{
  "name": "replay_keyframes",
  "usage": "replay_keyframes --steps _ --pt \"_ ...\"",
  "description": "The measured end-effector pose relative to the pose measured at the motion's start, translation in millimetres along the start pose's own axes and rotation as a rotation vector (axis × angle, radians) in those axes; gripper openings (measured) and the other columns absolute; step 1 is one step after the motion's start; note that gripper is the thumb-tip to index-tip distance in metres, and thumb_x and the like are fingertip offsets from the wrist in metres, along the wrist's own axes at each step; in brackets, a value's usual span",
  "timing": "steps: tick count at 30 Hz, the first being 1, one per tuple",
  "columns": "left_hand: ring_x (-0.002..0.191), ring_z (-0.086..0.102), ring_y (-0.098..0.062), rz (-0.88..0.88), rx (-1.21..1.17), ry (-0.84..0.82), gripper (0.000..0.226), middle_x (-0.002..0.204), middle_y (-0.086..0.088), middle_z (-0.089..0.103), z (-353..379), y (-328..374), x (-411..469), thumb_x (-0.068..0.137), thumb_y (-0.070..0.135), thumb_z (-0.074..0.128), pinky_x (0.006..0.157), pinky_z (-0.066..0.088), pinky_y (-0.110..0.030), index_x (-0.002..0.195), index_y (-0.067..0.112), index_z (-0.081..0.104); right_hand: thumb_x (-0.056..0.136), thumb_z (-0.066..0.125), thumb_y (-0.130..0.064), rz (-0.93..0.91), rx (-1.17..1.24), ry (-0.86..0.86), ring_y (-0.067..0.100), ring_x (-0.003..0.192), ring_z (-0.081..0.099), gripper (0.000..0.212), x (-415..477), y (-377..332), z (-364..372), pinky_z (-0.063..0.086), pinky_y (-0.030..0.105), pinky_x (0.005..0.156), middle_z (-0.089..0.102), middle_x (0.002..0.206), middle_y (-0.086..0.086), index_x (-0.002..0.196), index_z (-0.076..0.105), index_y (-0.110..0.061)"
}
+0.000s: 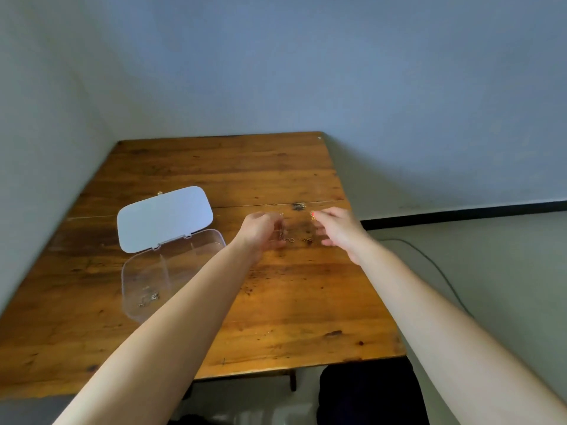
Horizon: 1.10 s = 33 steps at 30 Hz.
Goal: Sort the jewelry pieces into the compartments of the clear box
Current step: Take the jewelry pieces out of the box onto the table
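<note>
Wooden table (pixel 276 302) against blue wall. My left hand (pixel 260 230) fingers (pixel 277 228) curled on something small, blurred; cannot tell grip. Right hand (pixel 337 231) fingers spread, reaching. Loose jewelry pieces (pixel 302 240) between hands, mid-table. Clear box (pixel 144 271) open near left edge, lid (pixel 164 217) back for drop-ins.

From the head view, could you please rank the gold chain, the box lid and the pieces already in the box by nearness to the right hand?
From the right hand:
1. Gold chain, just to its left on the table.
2. Box lid, far left, hinged open.
3. Pieces in the box, front-left compartment.
</note>
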<state>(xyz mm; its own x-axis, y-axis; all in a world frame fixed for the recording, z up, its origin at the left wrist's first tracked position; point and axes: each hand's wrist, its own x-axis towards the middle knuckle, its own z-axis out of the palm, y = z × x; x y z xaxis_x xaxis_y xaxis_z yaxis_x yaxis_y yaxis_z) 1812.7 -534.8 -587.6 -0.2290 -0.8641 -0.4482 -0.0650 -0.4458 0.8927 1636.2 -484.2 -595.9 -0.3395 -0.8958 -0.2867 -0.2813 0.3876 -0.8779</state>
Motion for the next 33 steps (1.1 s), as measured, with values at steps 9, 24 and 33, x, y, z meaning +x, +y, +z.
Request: replay_keyframes --steps 9,24,33 --pt "0.073 0.050 -0.023 0.103 0.700 0.106 0.013 0.079 -0.010 0.056 -16.6 -8.9 -1.4 0.090 0.014 0.057 0.066 0.046 -0.033 0.078 0.011 0.063 0.097 0.061 -0.039 -0.020 -0.529 0.053 0.019 0.089 0.061 0.029 -2.5 25.8 1.6 0.045 0.026 0.075 0.074 0.110 0.003 0.096 0.080 -0.018" --pt "0.104 0.060 -0.023 0.480 0.987 0.273 0.036 0.126 -0.009 0.063 -106.6 5.6 -134.6 0.097 0.024 0.050 0.081 0.050 -0.033 0.131 0.013 0.057 0.100 0.051 -0.029 -0.273 -0.465 0.048 0.021 0.115 0.060 0.033 -100.1 -36.4 34.2 0.048 0.032 0.086 0.062 0.133 -0.002 0.132 0.060 -0.025" --pt "0.104 0.061 -0.022 0.364 1.110 0.278 0.034 0.120 -0.008 0.066 -174.7 -14.8 -158.6 0.094 0.017 0.051 0.076 0.044 -0.026 0.126 0.013 0.061 0.101 0.047 -0.020 -0.547 -0.601 -0.195 0.017 0.106 0.059 0.031 -124.5 -65.3 104.6 0.047 0.028 0.083 0.061 0.133 0.001 0.127 0.064 -0.025"
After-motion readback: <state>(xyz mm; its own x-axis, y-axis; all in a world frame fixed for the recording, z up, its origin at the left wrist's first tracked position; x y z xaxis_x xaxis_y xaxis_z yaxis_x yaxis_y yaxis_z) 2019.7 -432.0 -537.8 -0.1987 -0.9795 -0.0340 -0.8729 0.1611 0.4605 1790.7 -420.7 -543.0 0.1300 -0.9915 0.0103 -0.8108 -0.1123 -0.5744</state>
